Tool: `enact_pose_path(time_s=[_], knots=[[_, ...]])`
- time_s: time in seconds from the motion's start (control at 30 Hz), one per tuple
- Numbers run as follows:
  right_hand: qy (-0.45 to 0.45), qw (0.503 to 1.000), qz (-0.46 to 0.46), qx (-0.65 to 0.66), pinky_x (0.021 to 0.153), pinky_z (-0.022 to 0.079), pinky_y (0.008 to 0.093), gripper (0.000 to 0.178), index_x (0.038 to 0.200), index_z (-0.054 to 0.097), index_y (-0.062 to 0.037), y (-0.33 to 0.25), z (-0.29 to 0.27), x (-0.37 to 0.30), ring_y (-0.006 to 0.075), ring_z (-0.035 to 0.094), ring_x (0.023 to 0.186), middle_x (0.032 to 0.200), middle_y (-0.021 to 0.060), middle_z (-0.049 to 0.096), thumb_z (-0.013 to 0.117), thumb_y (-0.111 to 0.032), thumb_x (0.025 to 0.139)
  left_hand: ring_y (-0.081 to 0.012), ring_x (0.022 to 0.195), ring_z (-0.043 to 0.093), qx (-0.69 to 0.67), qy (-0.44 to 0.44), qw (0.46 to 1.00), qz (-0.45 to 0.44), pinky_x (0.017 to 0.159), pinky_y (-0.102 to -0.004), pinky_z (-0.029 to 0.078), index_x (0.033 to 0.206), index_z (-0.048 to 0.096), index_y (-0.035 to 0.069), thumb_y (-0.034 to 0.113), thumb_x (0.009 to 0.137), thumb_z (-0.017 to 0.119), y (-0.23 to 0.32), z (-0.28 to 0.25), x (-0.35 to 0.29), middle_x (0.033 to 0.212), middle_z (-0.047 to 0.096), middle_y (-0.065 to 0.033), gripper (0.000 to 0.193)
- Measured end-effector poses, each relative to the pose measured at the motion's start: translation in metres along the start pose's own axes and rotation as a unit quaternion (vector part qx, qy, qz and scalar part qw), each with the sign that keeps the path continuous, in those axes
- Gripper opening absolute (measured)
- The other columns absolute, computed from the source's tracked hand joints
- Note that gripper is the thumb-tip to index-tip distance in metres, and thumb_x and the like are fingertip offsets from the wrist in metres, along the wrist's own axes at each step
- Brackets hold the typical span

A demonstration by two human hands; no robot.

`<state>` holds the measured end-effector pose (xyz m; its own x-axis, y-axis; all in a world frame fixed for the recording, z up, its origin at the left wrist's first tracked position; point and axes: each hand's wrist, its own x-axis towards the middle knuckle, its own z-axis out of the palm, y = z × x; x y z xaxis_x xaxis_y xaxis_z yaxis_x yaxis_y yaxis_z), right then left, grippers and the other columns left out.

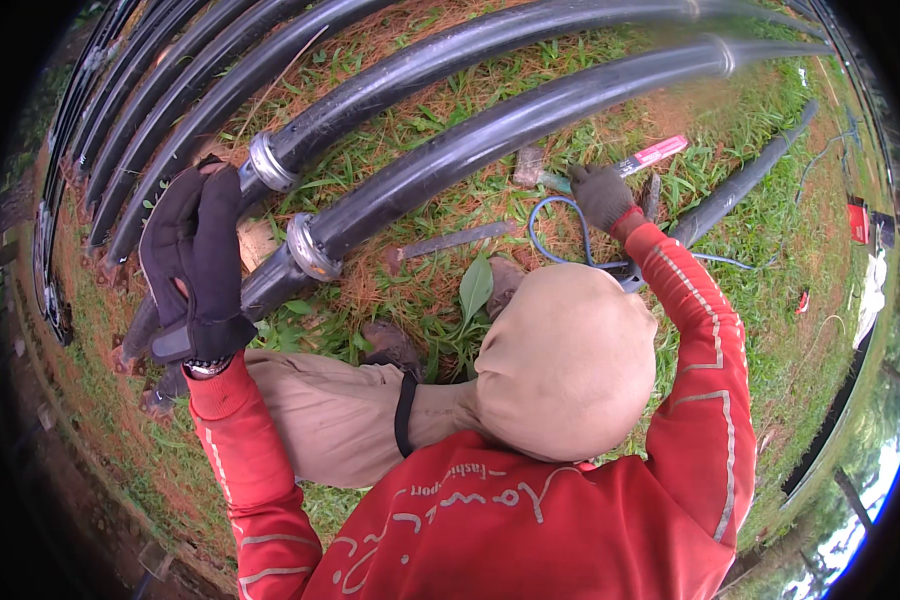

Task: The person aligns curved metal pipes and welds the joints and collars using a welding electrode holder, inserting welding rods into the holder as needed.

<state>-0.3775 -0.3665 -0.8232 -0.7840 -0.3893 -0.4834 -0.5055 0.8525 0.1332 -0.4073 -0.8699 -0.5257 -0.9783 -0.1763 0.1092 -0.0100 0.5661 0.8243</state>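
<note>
Grey-glv R hand [602,197] clamped on teal-necked hammer [530,168], axis ~L-R; silver metal collar [267,163] R of black-glv L hand [205,258], grip unclear.

The person's left hand [198,262], in a dark glove, lies ahead and well out to the left, its fingers pointing forward, long and slightly bent. Skin shows at a fingertip and through a gap in the glove. The left wrist [208,367] is partly bare above the red cuff, and that forearm [238,455] runs nearly straight forward. The right arm [705,350] bends at the elbow, and the gloved right hand [602,197] curls into a grip.
</note>
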Motion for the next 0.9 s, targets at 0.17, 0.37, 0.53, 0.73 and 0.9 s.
enact_pose_path(time_s=[0.17,0.37,0.53,0.73,0.9], knots=[[0.143,0.980,-0.081,0.109,0.089,0.060,0.0478,0.031,0.127,0.076,-0.0098,-0.055,-0.007,-0.012,0.0315,0.075,0.112,0.127,0.0118,0.073,0.069,-0.017,0.097,-0.0130,0.099,0.074,-0.032,0.001,0.999,-0.022,0.095,-0.0332,0.060,0.126,0.081,-0.003,0.016,0.106,0.081,-0.004,0.005,-0.003,0.112,0.083,-0.0085,0.027],[0.196,0.913,-0.174,0.314,0.078,0.062,0.0510,0.048,0.145,0.066,-0.0116,-0.103,-0.140,-0.026,0.0359,0.081,0.096,0.117,0.0121,0.079,0.077,-0.022,0.100,-0.0109,0.101,0.070,-0.052,-0.037,0.998,0.007,0.093,-0.0309,0.057,0.122,0.080,-0.003,0.015,0.107,0.080,0.000,0.019,-0.004,0.109,0.080,-0.0055,0.023],[0.298,0.695,-0.140,0.639,0.072,0.062,0.0363,0.027,0.141,0.061,-0.0069,-0.086,-0.250,-0.025,0.0187,0.079,0.086,0.106,0.0100,0.080,0.066,-0.017,0.116,-0.0082,0.099,0.065,-0.078,-0.046,0.996,-0.002,0.092,-0.0279,0.053,0.119,0.078,0.001,0.016,0.109,0.077,-0.003,0.037,-0.008,0.107,0.075,-0.0010,0.019],[0.266,0.320,-0.336,0.845,0.081,0.065,0.0381,0.018,0.129,0.061,-0.0059,-0.105,-0.280,-0.006,0.0216,0.079,0.097,0.115,0.0194,0.080,0.067,-0.017,0.116,-0.0066,0.097,0.064,-0.106,-0.122,0.983,-0.084,0.089,-0.0265,0.051,0.121,0.079,0.002,0.018,0.109,0.076,0.020,0.068,-0.019,0.107,0.075,0.0006,0.020],[0.285,0.236,-0.299,0.880,0.086,0.070,0.0399,0.025,0.137,0.058,-0.0085,-0.096,-0.254,0.003,0.0290,0.083,0.100,0.129,0.0223,0.077,0.065,-0.023,0.118,-0.0075,0.094,0.068,-0.069,-0.214,0.963,-0.149,0.085,-0.0280,0.054,0.125,0.080,0.001,0.017,0.108,0.077,0.032,0.064,-0.019,0.105,0.079,-0.0020,0.023]])
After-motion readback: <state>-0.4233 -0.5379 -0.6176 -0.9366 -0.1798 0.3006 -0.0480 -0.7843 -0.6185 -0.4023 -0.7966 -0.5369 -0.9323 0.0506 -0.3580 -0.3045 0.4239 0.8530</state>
